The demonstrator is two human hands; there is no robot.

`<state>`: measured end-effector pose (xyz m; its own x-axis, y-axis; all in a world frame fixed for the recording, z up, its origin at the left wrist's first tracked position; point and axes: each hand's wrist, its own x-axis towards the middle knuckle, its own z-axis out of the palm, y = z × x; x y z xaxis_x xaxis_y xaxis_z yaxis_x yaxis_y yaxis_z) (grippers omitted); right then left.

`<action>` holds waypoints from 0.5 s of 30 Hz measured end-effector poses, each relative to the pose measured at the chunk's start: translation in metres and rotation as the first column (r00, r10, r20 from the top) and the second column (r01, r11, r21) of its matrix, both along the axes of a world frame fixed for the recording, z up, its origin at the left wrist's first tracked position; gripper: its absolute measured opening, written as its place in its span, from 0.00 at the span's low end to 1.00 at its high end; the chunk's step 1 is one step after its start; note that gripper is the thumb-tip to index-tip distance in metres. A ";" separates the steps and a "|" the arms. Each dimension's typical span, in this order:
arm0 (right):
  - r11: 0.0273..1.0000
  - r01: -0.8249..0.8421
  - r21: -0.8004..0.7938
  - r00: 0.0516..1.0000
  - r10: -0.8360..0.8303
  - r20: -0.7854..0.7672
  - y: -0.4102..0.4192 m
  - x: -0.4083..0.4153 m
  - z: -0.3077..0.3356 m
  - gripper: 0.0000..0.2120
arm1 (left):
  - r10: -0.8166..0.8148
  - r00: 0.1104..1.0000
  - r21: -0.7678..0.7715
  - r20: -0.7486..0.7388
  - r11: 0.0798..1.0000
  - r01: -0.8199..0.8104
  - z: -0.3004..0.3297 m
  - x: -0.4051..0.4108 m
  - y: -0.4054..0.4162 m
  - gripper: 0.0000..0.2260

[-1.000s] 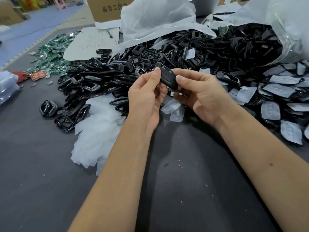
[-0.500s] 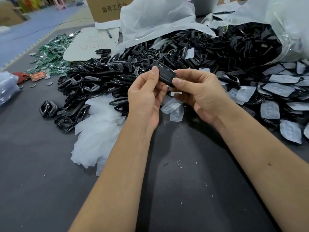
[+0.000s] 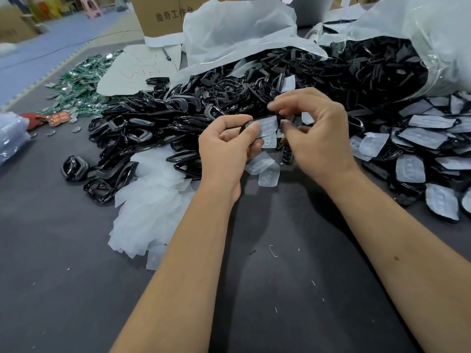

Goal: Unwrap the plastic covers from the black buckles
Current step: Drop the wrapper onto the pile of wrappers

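My left hand (image 3: 225,146) pinches a black buckle (image 3: 246,125) at its left end, thumb on top. A clear plastic cover (image 3: 267,127) lies over the buckle's face between my hands. My right hand (image 3: 318,133) is blurred, with fingers curled at the buckle's right end; its fingertips seem to pinch the cover's edge. Behind the hands spreads a large heap of bare black buckles (image 3: 193,103). To the right lie several buckles with plastic covers on them (image 3: 420,138).
Peeled clear covers (image 3: 150,200) pile on the dark table (image 3: 63,263) left of my left forearm; two more (image 3: 265,169) lie under my hands. A white bag of buckles (image 3: 382,59) sits at back right, green parts (image 3: 81,82) at back left, a cardboard box (image 3: 163,16) behind.
The buckle has been turned so its plastic-covered face shows. Both hands dropped slightly, and my right hand shifted to the buckle's right end, fingers moving fast.
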<state>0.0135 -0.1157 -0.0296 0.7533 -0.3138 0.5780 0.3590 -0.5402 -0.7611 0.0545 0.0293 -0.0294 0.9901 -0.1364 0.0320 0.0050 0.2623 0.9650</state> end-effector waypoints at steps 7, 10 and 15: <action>0.793 -0.115 0.598 0.938 0.285 -0.198 0.006 0.000 0.005 0.06 | 0.047 0.991 0.032 0.128 0.998 -0.052 0.001 -0.005 -0.002 0.07; 0.823 -0.089 0.561 0.959 0.223 -0.174 0.007 0.001 0.002 0.04 | 0.140 0.965 0.123 0.223 0.978 -0.170 0.000 -0.007 -0.004 0.12; 0.835 -0.058 0.548 0.990 0.121 -0.078 0.013 0.003 0.000 0.05 | 0.259 0.869 0.293 0.421 0.868 -0.400 -0.001 -0.010 -0.008 0.12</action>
<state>0.0162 -0.1025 -0.0294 0.8399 -0.4815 0.2504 0.2866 0.0017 -0.9580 0.0444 0.0209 -0.0308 0.9062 0.1242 0.4043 -0.3802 -0.1796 0.9073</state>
